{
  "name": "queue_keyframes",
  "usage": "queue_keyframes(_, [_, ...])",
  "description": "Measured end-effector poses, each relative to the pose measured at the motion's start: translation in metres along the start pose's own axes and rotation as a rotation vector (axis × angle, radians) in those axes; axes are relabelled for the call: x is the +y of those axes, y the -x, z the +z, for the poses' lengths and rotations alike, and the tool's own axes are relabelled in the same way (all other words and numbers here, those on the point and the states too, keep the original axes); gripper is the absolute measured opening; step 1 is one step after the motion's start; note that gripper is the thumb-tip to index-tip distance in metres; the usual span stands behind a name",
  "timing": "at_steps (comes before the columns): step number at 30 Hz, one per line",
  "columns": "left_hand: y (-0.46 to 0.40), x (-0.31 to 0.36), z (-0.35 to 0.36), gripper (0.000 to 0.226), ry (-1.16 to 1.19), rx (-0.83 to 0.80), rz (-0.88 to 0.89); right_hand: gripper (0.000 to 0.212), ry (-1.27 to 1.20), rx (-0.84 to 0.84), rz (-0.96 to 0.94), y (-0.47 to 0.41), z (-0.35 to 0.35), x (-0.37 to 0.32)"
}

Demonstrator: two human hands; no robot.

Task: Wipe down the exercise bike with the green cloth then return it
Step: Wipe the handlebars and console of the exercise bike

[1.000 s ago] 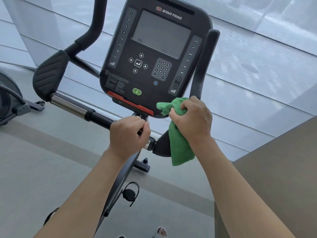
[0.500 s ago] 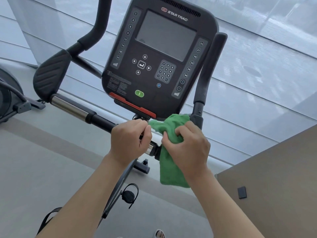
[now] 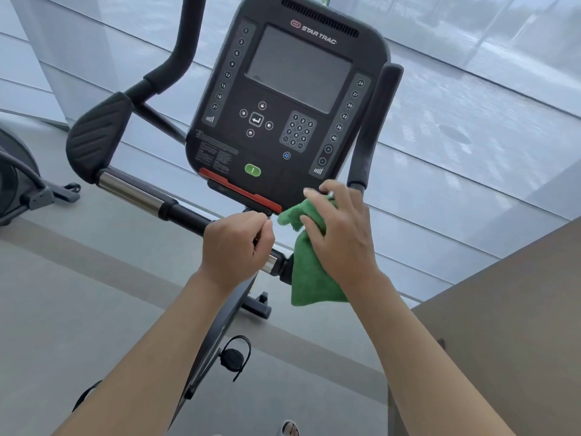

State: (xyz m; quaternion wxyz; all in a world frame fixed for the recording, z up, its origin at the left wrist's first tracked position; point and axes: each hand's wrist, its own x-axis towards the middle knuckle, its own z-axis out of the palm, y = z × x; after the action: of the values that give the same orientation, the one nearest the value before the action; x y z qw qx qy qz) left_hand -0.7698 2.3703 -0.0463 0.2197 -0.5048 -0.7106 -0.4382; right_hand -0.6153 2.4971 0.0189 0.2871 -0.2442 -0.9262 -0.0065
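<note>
The exercise bike's black console (image 3: 283,121) fills the upper middle, with a grey screen, keypad and a green button. A black and chrome handlebar (image 3: 138,193) runs from the left pad down to the centre. My left hand (image 3: 235,247) grips that bar just below the console. My right hand (image 3: 339,234) holds the green cloth (image 3: 308,278) against the console's lower right corner and the bar joint, fingers spread over it. The cloth's lower part hangs free beneath my palm.
An upright black grip (image 3: 377,127) rises right of the console. A curved bar and ribbed elbow pad (image 3: 97,136) sit at the left. Another machine (image 3: 19,184) stands at the far left. A brown surface (image 3: 503,309) lies at the right; a pedal (image 3: 234,357) hangs below.
My right hand has moved with the cloth from the bar joint up toward the console's lower right corner, and its fingers have spread. My left hand has stayed on the handlebar.
</note>
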Motion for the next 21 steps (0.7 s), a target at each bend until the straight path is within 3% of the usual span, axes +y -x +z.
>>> queue_keyframes(3, [0.0, 0.0, 0.0, 0.042, 0.011, -0.001, 0.001, 0.027, -0.074, 0.007, -0.054, 0.038, -0.006, 0.004])
queue_keyframes(9, [0.0, 0.0, 0.002, 0.043, -0.017, -0.008, -0.01, 0.031, -0.146, 0.072, 0.026, 0.089, -0.003, -0.003])
queue_keyframes(15, [0.001, -0.002, 0.005, 0.043, -0.031, -0.013, 0.001, 0.016, -0.174, 0.251, -0.018, 0.051, 0.008, 0.012])
queue_keyframes(21, [0.0, -0.001, 0.004, 0.045, -0.028, -0.009, 0.007, 0.016, -0.176, 0.208, 0.066, 0.0, 0.007, 0.026])
